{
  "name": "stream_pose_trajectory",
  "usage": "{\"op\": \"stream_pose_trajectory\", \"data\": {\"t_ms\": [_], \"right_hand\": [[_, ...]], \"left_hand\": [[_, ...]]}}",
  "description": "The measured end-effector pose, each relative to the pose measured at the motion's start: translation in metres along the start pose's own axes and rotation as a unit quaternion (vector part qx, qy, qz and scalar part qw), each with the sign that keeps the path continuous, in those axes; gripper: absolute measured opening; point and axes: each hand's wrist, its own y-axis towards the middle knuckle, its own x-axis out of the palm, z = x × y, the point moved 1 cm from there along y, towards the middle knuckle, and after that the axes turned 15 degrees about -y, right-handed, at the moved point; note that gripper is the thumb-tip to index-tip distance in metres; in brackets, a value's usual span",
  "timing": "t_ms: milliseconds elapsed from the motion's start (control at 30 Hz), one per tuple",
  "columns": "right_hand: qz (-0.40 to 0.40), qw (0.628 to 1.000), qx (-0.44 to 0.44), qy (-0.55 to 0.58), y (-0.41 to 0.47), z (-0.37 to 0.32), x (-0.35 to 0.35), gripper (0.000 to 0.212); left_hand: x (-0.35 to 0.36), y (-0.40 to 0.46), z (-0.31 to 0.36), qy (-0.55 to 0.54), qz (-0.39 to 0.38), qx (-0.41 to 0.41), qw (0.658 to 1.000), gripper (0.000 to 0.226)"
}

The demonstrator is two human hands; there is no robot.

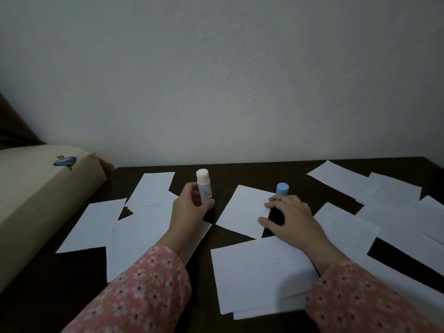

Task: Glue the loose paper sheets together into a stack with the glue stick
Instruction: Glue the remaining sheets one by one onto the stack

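Note:
Several white lined paper sheets lie scattered over a dark table (79,280). My left hand (187,207) grips a white glue stick (203,186) upright, its pale top pointing up. A blue cap (282,189) stands on the table just behind my right hand (290,219). That hand's fingers are spread, with fingertip and thumb touching the right edge of a tilted sheet (240,212) in the middle. A small pile of two or three sheets (254,272) lies at the front, partly under my right forearm.
More sheets cover the left side (93,224) and the right side (346,181) of the table. A beige cushion (36,193) with a small blue print borders the table on the left. A pale wall rises right behind the table's far edge.

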Motion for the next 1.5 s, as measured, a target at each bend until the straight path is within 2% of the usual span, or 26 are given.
{"op": "stream_pose_trajectory", "data": {"t_ms": [100,167,233,300,333,367,433,467,500,533,633,833,900,1000,1033,1067,1100,1167,1233,1333,1400,1500], "right_hand": [[0.001,1.000,-0.003,0.002,0.000,0.000,-0.001,0.047],[-0.004,1.000,-0.009,-0.003,-0.001,0.001,-0.002,0.044],[-0.008,1.000,-0.013,-0.013,-0.001,0.001,-0.002,0.045],[-0.015,1.000,-0.015,-0.017,-0.002,0.001,-0.004,0.046],[-0.023,0.999,-0.017,-0.019,-0.001,0.001,-0.006,0.046],[-0.035,0.999,-0.020,-0.026,0.000,0.001,-0.008,0.047],[-0.051,0.996,-0.033,-0.057,-0.001,0.000,-0.011,0.049],[-0.052,0.995,-0.039,-0.075,-0.001,-0.001,-0.011,0.050],[-0.049,0.994,-0.041,-0.088,-0.003,-0.002,-0.011,0.050],[-0.043,0.994,-0.038,-0.091,-0.005,-0.003,-0.010,0.050],[-0.017,0.998,-0.001,-0.059,-0.012,-0.003,-0.009,0.047],[-0.001,0.999,0.037,-0.009,-0.013,-0.010,-0.009,0.036],[0.030,0.998,0.049,0.023,-0.016,-0.013,-0.010,0.025],[0.085,0.993,0.057,0.051,-0.019,-0.017,-0.009,0.012],[0.120,0.989,0.061,0.062,-0.021,-0.018,-0.010,0.008],[0.154,0.982,0.069,0.086,-0.022,-0.017,-0.010,0.005],[0.180,0.972,0.082,0.127,-0.022,-0.017,-0.013,0.005],[0.188,0.944,0.129,0.239,-0.022,-0.016,-0.018,0.017],[0.158,0.915,0.190,0.320,-0.018,-0.015,-0.025,0.028],[0.091,0.880,0.256,0.389,-0.012,-0.008,-0.031,0.031],[0.039,0.862,0.269,0.427,-0.013,-0.006,-0.031,0.031],[0.067,0.840,0.240,0.483,-0.019,-0.004,-0.035,0.024]], "left_hand": [[0.001,0.003,0.000,-0.003,-0.006,-0.010,1.000,0.053],[0.000,0.003,-0.001,-0.005,-0.006,-0.021,1.000,0.064],[-0.003,-0.004,0.002,-0.007,0.050,-0.006,0.999,0.076],[-0.007,-0.021,0.008,0.006,0.130,0.069,0.989,0.062],[-0.007,-0.031,0.012,0.023,0.129,0.114,0.985,0.048],[-0.005,-0.042,0.015,0.047,0.078,0.143,0.986,0.034],[0.005,-0.063,0.024,0.103,-0.132,0.127,0.978,0.022],[0.011,-0.072,0.026,0.136,-0.241,0.100,0.956,0.025],[0.018,-0.078,0.028,0.173,-0.315,0.089,0.929,0.032],[0.022,-0.081,0.029,0.208,-0.353,0.094,0.907,0.040],[0.024,-0.082,0.032,0.244,-0.372,0.119,0.887,0.050],[0.008,-0.085,0.030,0.230,-0.425,0.058,0.873,0.042],[0.004,-0.084,0.030,0.192,-0.392,0.049,0.899,0.037],[0.007,-0.078,0.023,0.174,-0.187,0.080,0.963,0.043],[0.010,-0.077,0.021,0.203,-0.129,0.080,0.967,0.049],[0.013,-0.077,0.020,0.242,-0.104,0.068,0.962,0.055],[0.018,-0.077,0.018,0.281,-0.104,0.056,0.953,0.059],[0.025,-0.077,0.016,0.317,-0.121,0.051,0.939,0.061],[0.028,-0.073,0.015,0.311,-0.136,0.063,0.939,0.060],[0.029,-0.065,0.011,0.278,-0.157,0.072,0.945,0.059],[0.030,-0.062,0.009,0.256,-0.159,0.075,0.951,0.059],[0.030,-0.063,0.008,0.247,-0.165,0.084,0.951,0.058]]}}
